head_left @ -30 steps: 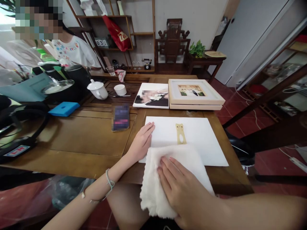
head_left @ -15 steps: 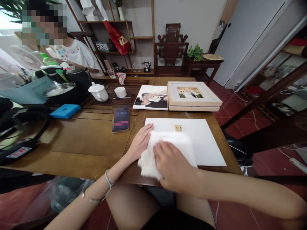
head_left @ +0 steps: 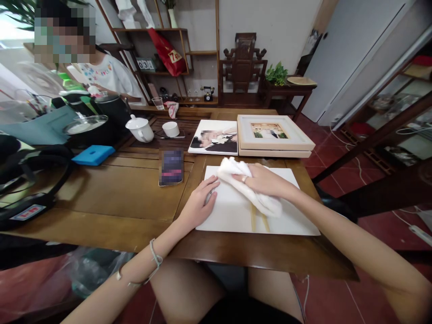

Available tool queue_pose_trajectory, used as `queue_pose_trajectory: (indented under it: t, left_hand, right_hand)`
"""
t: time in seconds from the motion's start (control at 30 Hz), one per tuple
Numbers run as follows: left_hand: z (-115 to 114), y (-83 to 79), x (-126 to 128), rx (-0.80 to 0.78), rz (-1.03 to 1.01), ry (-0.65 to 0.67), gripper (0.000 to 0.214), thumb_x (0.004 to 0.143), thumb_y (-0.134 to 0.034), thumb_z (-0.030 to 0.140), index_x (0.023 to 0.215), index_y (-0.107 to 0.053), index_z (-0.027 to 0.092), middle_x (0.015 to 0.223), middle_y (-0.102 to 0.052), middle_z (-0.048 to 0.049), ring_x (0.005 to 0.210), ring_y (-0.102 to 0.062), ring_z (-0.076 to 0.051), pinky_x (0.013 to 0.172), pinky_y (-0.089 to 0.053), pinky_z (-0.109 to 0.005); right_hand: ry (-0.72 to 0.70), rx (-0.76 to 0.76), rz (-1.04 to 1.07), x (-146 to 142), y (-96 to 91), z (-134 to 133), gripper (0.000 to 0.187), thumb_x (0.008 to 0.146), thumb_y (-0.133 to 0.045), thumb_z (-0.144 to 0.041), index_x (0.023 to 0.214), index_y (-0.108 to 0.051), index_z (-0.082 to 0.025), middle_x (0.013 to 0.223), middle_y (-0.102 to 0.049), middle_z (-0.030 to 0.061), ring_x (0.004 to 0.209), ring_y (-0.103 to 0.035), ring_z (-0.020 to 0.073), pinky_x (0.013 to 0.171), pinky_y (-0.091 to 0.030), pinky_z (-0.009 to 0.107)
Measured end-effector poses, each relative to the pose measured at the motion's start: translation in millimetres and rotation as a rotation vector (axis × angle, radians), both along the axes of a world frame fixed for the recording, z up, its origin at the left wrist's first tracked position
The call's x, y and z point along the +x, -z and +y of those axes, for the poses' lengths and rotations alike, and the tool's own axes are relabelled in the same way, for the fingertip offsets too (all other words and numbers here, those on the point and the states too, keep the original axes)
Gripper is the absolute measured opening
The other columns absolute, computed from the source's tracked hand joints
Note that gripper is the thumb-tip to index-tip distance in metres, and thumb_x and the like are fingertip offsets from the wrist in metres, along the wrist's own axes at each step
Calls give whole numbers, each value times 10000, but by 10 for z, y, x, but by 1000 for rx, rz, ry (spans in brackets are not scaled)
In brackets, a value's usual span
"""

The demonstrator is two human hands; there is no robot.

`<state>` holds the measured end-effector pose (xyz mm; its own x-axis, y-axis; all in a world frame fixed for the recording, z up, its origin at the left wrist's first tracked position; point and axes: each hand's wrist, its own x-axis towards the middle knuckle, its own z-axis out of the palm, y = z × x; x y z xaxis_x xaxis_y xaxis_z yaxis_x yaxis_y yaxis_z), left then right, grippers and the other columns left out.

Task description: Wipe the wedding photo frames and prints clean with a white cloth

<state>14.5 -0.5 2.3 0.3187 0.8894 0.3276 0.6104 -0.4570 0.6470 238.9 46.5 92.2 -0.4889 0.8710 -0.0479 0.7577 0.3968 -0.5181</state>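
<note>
A white rectangular panel (head_left: 229, 211) lies flat on the wooden table in front of me. Along its left edge rests my left hand (head_left: 201, 202), fingers stretched out and holding nothing. My right hand (head_left: 261, 180) grips a bunched white cloth (head_left: 236, 173) and presses it against the upper middle of the panel. A ring shows on one right finger. From beneath the cloth, two narrow yellowish legs (head_left: 254, 220) run toward the panel's near edge; their upper part is hidden.
Behind the panel lie a photo print (head_left: 216, 137) and stacked picture frames (head_left: 275, 135). To the left are a dark blurred-out booklet or phone (head_left: 171, 167), a blue block (head_left: 93, 155), headphones (head_left: 37, 189), a lidded white cup (head_left: 140, 129) and a small bowl (head_left: 170, 129). A person (head_left: 111, 76) sits at far left.
My right hand has moved the cloth from the panel's near left part up to its far middle, and the cloth is now bunched. The yellowish legs have come into view. My left hand stays nearly in place.
</note>
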Motion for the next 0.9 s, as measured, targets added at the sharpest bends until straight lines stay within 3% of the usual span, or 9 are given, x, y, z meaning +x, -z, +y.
queue_pose_trajectory:
  t: [0.2,0.3,0.57,0.67,0.73,0.9]
  left_hand:
    - [3,-13,-13,12,-4,14,313,934,-453,221,1190,-624,161,1329,-590,-136,1280,-530,-268,1087,-428,-455]
    - [1,-17,-20,8,-8,26,303,929,-451,205,1178,-619,166,1264,-619,-135,1250,-548,-264,1065,-448,-441]
    - [-7,28,-12,8,-21,22,325,934,-445,220,1212,-603,161,1401,-547,-144,1355,-465,-257,1144,-364,-486]
    - [10,40,-11,1,-45,10,316,945,-424,234,1184,-616,155,1384,-563,-147,1342,-481,-252,1141,-367,-487]
    - [23,45,-16,-7,-82,-1,320,955,-390,232,1174,-613,164,1370,-578,-141,1323,-504,-245,1132,-379,-484]
    - [25,42,-28,-46,-132,-3,304,972,-350,229,1144,-598,195,1360,-591,-107,1342,-484,-221,1139,-368,-471]
  right_hand:
    - [-117,4,-35,-598,29,316,416,929,-444,-484,1079,-637,-148,1190,-672,136,1055,-620,294,848,-467,344]
    - [-127,39,-62,-706,73,321,454,894,-496,-491,1106,-621,-109,1259,-620,188,1158,-565,327,925,-437,379]
    - [15,139,-110,-25,272,216,481,922,-437,-412,1275,-537,-102,1346,-546,203,1257,-488,344,1011,-391,456]
    - [-69,214,-134,17,326,-24,520,876,-490,-328,1335,-508,-85,1378,-518,194,1305,-431,327,1105,-294,467]
    - [-167,278,-203,-61,335,-331,588,811,-539,-284,1351,-504,-53,1341,-538,207,1282,-437,344,1131,-246,494]
    - [-395,297,-257,-225,290,-1210,744,709,-603,-305,1348,-481,55,1319,-533,284,1239,-440,396,1085,-322,516]
